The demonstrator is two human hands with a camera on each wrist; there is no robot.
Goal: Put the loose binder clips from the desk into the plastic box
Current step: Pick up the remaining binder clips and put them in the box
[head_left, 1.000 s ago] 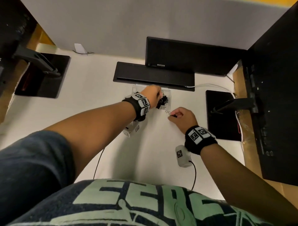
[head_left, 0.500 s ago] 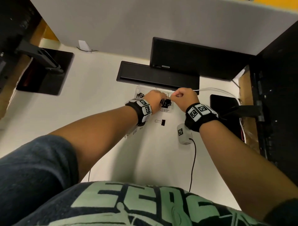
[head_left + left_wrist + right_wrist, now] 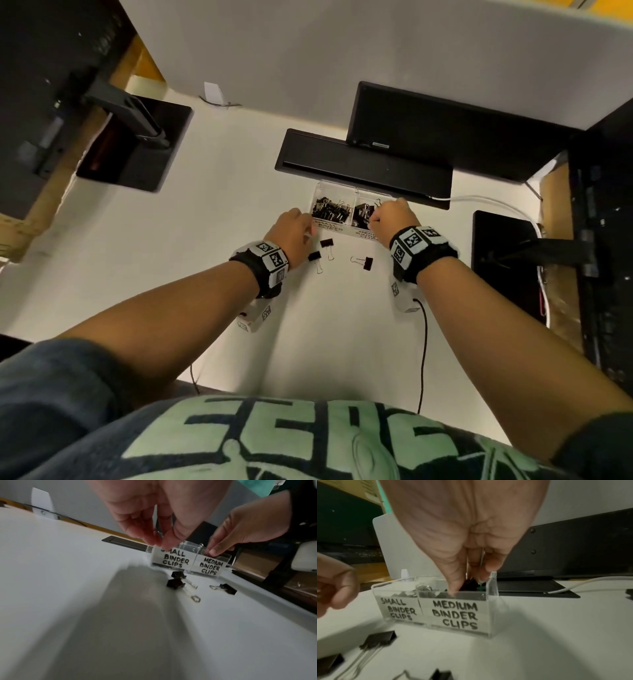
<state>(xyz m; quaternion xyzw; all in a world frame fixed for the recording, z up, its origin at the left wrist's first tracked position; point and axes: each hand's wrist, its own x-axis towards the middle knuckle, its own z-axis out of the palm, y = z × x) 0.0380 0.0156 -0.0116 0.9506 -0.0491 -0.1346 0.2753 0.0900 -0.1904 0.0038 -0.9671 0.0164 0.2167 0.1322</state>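
A clear two-compartment plastic box (image 3: 330, 226) (image 3: 188, 561) (image 3: 453, 615), labelled small and medium binder clips, holds several black clips. My right hand (image 3: 390, 216) (image 3: 467, 580) reaches into the medium compartment, thumb and fingers pinching a black binder clip (image 3: 471, 584). My left hand (image 3: 294, 229) (image 3: 159, 543) hovers just left of the box front with its fingertips drawn together; nothing shows between them. Three loose black clips lie on the desk before the box: one (image 3: 327, 244) (image 3: 178, 574), a second (image 3: 314, 257) (image 3: 175, 583), and a third (image 3: 366, 263) (image 3: 228, 588).
Right behind the box a black cable slot (image 3: 363, 164) runs under a dark monitor (image 3: 445, 137). Monitor stand bases sit far left (image 3: 137, 144) and right (image 3: 503, 260). A white cable (image 3: 479, 200) runs rightward from behind the box. The white desk (image 3: 325, 325) stretches toward me.
My right hand took a clip off the desk and carried it into the medium compartment. My left hand drew back from the box toward the near left, uncovering two loose clips.
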